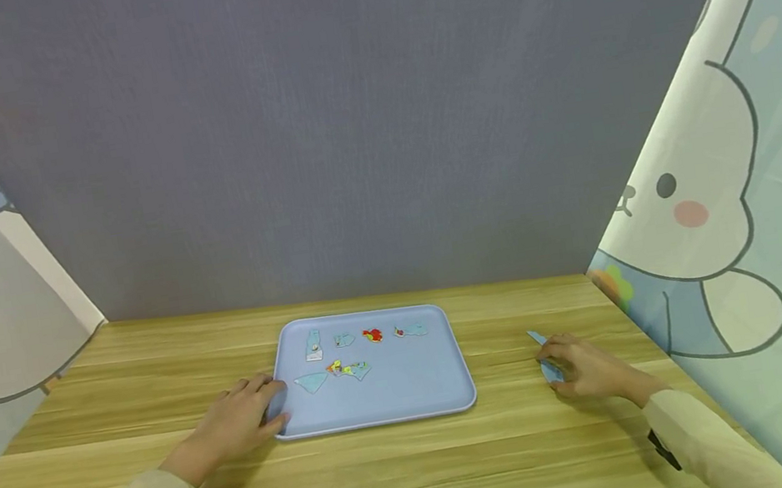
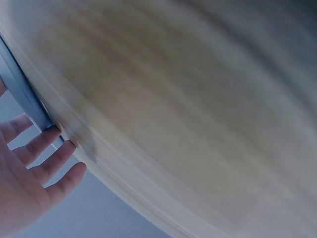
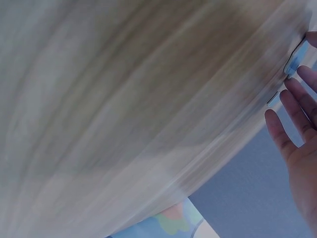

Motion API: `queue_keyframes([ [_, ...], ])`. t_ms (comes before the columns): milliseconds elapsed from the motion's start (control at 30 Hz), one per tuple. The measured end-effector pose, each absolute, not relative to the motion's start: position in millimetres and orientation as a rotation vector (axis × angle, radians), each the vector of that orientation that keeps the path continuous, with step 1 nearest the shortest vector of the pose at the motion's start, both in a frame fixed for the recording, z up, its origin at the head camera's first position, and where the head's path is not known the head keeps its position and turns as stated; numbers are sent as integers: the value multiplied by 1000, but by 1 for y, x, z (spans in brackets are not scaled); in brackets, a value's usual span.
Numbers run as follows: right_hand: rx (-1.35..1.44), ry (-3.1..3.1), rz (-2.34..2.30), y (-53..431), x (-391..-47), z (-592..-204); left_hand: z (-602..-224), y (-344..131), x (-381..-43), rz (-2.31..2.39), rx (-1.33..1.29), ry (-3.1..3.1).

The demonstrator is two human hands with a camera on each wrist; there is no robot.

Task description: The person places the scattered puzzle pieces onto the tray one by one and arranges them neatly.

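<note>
At the left lies a light blue rectangular tray (image 1: 412, 384), with my left hand (image 1: 248, 413) at its left side. The fingertips touch its rim (image 2: 20, 82) and the thumb reaches toward the near left corner. Several flat, irregular puzzle pieces lie in the tray, such as a red and yellow one (image 1: 372, 335) and a pale blue wedge (image 1: 312, 382). To the right of the tray, my right hand (image 1: 582, 367) is low over the table and pinches a flat light blue piece (image 1: 551, 373) between thumb and fingers. The fingers hide the middle of that piece.
The wooden table (image 1: 411, 477) runs back to a grey partition (image 1: 344, 133). Printed cartoon curtains hang on both sides, the right curtain (image 1: 708, 230) close beyond the right hand. Long sleeves cover both forearms, with a dark strap (image 1: 663, 452) at the right wrist.
</note>
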State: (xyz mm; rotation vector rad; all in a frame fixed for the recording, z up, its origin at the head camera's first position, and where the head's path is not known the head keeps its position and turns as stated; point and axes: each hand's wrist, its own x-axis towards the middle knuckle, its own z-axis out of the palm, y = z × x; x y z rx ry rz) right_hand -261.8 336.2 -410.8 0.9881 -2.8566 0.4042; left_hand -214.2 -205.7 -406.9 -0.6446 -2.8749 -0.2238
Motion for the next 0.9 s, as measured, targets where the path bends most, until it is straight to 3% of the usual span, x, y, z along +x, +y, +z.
queue_keyframes([
  [900, 975, -2825, 370, 314, -265, -400, -411, -207, -217, -224, -639, -2867],
])
